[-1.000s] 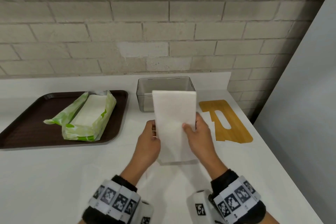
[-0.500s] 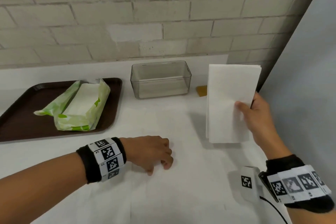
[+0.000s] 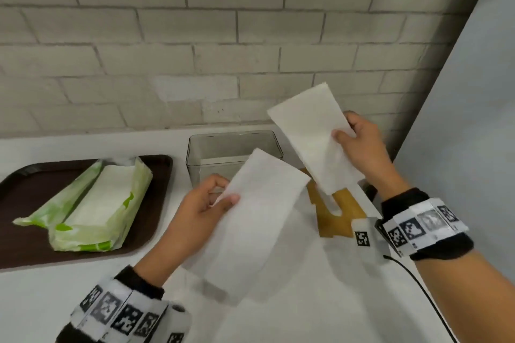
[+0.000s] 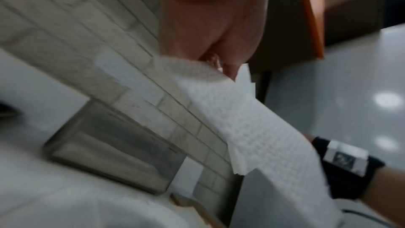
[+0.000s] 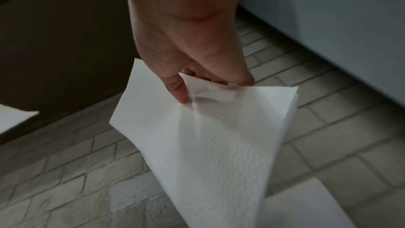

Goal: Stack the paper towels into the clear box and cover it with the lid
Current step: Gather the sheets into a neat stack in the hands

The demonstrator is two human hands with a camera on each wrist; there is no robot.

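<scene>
Left hand (image 3: 200, 211) pinches one white folded paper towel stack (image 3: 250, 220) above the white worktop (image 3: 292, 301), just near of the clear rectangular plastic box (image 3: 220, 153). Right hand (image 3: 359, 145) pinches a second white paper towel stack (image 3: 315, 136), raised right of the box. Box sits open by the brick wall. Wooden slotted lid (image 3: 334, 217) lies flat to its right. Green-wrapped towel pack (image 3: 92, 203) rests on brown tray (image 3: 25, 231), far left.

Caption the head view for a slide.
Each hand, left and right, holds paper towels above the empty clear box.
</scene>
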